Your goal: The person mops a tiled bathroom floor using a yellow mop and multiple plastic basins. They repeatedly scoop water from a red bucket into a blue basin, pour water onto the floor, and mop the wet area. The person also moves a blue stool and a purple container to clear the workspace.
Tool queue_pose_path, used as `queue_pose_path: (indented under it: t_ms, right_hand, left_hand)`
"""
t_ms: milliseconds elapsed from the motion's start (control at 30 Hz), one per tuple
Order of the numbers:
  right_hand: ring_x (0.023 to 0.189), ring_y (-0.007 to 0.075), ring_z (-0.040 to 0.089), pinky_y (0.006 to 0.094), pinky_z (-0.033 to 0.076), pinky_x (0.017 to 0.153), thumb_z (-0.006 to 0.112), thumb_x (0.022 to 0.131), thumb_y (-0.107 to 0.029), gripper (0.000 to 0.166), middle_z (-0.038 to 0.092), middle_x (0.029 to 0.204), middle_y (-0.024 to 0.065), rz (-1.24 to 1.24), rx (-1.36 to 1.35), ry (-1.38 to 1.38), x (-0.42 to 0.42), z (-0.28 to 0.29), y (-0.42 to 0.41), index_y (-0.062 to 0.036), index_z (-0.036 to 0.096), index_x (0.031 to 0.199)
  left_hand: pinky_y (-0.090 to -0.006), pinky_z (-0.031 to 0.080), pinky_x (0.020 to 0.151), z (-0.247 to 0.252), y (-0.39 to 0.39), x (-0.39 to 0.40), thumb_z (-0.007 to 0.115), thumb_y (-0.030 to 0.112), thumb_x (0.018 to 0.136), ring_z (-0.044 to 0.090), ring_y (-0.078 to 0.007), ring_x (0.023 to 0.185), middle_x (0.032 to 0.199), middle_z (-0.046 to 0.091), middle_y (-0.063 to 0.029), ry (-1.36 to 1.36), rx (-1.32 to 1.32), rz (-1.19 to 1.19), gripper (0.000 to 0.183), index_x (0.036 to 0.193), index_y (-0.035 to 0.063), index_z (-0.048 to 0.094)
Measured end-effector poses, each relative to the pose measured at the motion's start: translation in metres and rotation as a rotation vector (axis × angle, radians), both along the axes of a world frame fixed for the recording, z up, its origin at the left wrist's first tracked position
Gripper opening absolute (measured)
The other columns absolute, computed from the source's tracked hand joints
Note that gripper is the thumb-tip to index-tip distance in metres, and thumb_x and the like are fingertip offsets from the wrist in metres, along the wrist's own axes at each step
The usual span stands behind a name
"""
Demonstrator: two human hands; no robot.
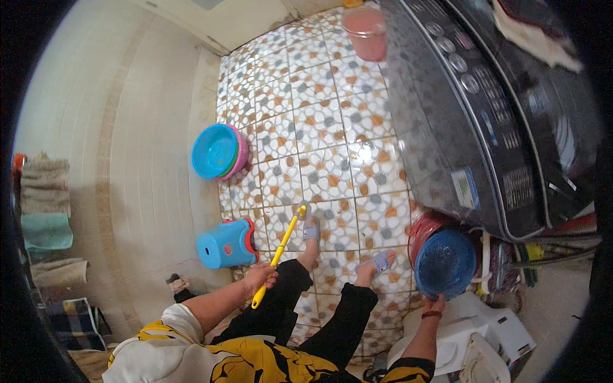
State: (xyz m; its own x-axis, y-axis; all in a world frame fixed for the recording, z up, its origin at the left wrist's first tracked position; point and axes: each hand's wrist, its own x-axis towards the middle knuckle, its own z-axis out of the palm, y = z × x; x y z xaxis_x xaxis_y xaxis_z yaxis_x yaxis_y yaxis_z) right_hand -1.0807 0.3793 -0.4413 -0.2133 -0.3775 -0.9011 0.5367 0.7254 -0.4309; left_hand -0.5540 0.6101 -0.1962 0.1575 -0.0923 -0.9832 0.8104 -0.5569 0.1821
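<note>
My left hand (262,277) grips a yellow long-handled cleaning tool (283,242) near its lower end. The handle slants up and away, and its far end is beside my left slipper (311,232). I cannot tell what kind of head it has. On the right, my right hand (435,304) holds the near rim of a blue plastic basin (445,263). That basin is tilted with its inside towards me and looks wet. Behind it, partly hidden, is a red plastic bucket or basin (417,234).
Stacked basins (215,151) and a blue step stool (222,244) stand along the left wall. A black washing machine (479,119) fills the right side, with a pink bucket (365,36) beyond. A white toilet (445,340) is at lower right. The pebble-patterned tiles (321,129) look wet. Towels (46,232) hang left.
</note>
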Motion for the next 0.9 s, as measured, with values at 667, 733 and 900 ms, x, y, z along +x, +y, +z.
queue_pose_path:
  t_ms: [667, 733, 900]
  right_hand:
    - [0.102, 0.0318, 0.047, 0.0424, 0.043, 0.085, 0.048, 0.066, 0.0, 0.051, 0.048, 0.115, 0.012, 0.121, -0.157, -0.35, 0.392, 0.306, 0.061, -0.0021, 0.041, 0.117]
    - [0.1, 0.0311, 0.047, 0.0428, 0.044, 0.084, 0.048, 0.068, -0.003, 0.051, 0.048, 0.113, 0.0123, 0.244, -0.183, -0.43, 0.443, 0.323, 0.049, -0.0006, 0.039, 0.118]
    - [0.084, 0.0282, 0.051, 0.0402, 0.045, 0.074, 0.049, 0.07, -0.007, 0.042, 0.05, 0.103, 0.0128, 0.546, -0.118, -0.32, 0.601, 0.433, 0.014, -0.0011, 0.04, 0.111]
  left_hand:
    - [-0.0215, 0.032, 0.033, 0.051, 0.207, 0.242, 0.044, 0.025, 0.088, 0.035, -0.0077, 0.037, 0.06, 0.046, -0.0033, 0.395, -0.19, 0.548, 0.02, 0.082, 0.0062, 0.042]
    - [-0.0219, 0.031, 0.033, 0.04, 0.221, 0.259, 0.044, 0.025, 0.088, 0.036, -0.0089, 0.037, 0.057, 0.045, -0.004, 0.386, -0.266, 0.618, 0.022, 0.084, 0.0037, 0.042]
    - [-0.02, 0.033, 0.033, 0.072, 0.215, 0.292, 0.047, 0.023, 0.088, 0.035, -0.0091, 0.037, 0.059, 0.045, -0.006, 0.176, -0.219, 0.697, 0.023, 0.086, 0.0018, 0.039]
